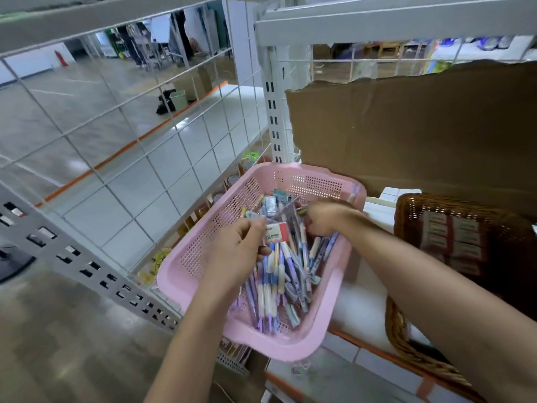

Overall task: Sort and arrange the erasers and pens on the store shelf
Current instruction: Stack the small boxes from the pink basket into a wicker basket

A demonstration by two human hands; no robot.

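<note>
A pink perforated basket (203, 257) sits on the white shelf, full of several pastel pens (279, 280) and a few erasers. My left hand (238, 248) is over the basket's left half and grips a white eraser with a red stripe (276, 231) together with another small item. My right hand (328, 216) reaches into the far side of the basket, fingers curled around pens there. A brown wicker basket (406, 338) at the right holds rows of packaged erasers (453, 239).
A torn cardboard sheet (406, 132) stands behind both baskets. A white wire grid panel (145, 158) and a slotted upright (274, 112) border the shelf on the left. The shelf's orange-trimmed front edge (363, 347) runs below the baskets.
</note>
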